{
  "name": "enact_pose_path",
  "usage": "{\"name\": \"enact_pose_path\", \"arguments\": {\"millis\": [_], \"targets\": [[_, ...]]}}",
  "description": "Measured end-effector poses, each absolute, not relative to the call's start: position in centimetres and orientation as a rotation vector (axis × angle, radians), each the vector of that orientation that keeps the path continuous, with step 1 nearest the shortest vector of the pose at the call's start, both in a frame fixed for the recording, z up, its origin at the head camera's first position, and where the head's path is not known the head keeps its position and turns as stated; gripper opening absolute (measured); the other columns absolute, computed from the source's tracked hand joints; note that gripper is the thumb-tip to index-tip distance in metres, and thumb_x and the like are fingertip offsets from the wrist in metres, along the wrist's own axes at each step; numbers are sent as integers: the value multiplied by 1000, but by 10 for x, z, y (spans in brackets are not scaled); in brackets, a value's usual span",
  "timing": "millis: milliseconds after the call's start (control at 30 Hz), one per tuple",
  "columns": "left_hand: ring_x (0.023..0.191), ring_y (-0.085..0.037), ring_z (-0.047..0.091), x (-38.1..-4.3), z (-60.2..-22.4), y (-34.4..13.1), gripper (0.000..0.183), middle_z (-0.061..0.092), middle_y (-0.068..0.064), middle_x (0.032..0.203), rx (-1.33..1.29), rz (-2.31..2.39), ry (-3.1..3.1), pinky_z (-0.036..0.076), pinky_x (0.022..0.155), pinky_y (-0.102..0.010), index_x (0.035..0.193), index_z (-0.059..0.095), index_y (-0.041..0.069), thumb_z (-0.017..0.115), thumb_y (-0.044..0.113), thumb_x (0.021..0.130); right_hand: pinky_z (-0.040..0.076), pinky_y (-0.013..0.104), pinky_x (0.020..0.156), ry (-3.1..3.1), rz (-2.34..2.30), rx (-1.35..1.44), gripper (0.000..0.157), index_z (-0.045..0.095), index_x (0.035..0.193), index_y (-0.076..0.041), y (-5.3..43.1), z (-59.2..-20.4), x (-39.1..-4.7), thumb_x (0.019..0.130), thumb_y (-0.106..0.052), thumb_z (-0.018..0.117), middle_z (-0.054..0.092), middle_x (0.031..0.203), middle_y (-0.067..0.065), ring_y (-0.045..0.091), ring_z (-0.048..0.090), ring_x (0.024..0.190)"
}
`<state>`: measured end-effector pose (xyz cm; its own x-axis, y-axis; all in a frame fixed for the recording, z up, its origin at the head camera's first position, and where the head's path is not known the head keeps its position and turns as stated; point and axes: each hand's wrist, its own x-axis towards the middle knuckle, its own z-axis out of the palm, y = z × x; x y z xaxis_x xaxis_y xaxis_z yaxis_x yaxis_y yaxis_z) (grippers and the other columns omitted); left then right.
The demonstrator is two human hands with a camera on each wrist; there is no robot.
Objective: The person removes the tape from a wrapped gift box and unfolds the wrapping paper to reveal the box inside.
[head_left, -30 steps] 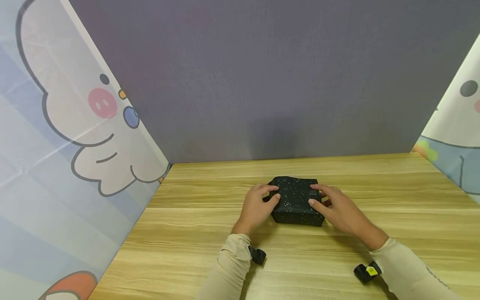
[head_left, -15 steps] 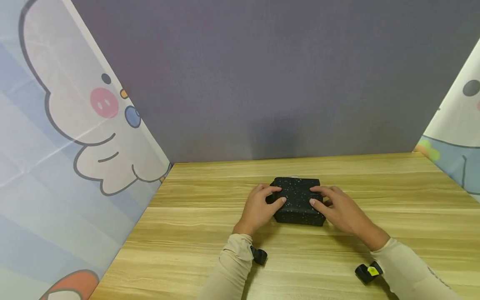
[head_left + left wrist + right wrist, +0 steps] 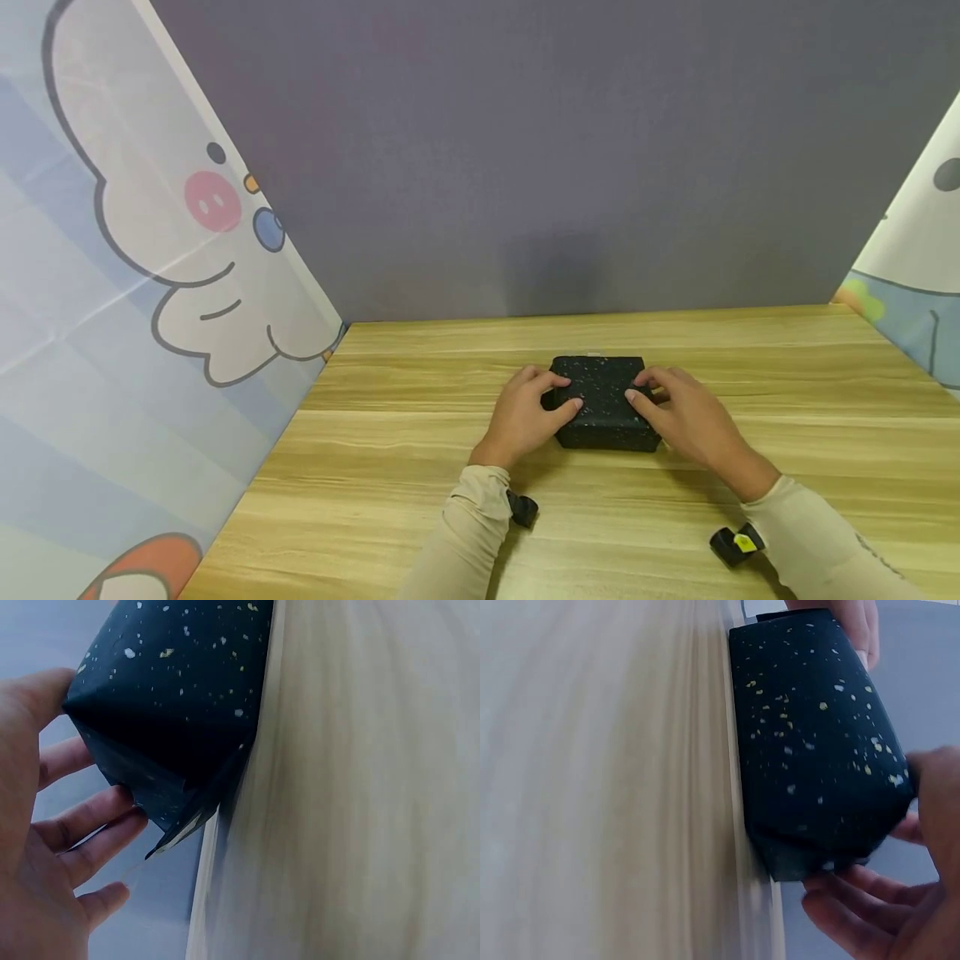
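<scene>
Left hand, right hand, package between

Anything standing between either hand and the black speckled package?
Nothing visible: the left hand and right hand both touch the black speckled package, at opposite ends. Only its own loose flap juts out by the left hand.

Over on the wood-grain counter, a black speckled package sits a little short of the back edge, where a grey panel rises. The person's left hand grips its left end, and the right hand grips the other, both thumbs on top. Beige sleeves cover the forearms. Cartoon-printed sheets hang along the counter's left and right edges.
</scene>
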<state>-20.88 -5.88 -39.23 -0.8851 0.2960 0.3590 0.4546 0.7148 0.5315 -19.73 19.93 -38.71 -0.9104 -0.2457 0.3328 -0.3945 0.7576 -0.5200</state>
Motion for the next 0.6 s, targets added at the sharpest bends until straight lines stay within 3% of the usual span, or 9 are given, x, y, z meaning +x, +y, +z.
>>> {"name": "enact_pose_path", "arguments": {"millis": [233,600], "targets": [[98,-17,60,-208,-393,-55,40,57,7,109,-636,-906,-2686,51,85,-30,119,73,21,67,51,93,55,51,70,-2687,837,406,27,70,105,-14,197,-383,-196,98,-39,64,71,105,10,32,70,91],[92,-10,55,-206,-390,-51,41,57,6,107,-625,-885,-2709,51,82,-30,120,72,23,65,54,94,50,39,54,-2596,762,369,17,70,100,-13,200,-385,-195,96,-30,69,73,91,5,22,68,71]]}}
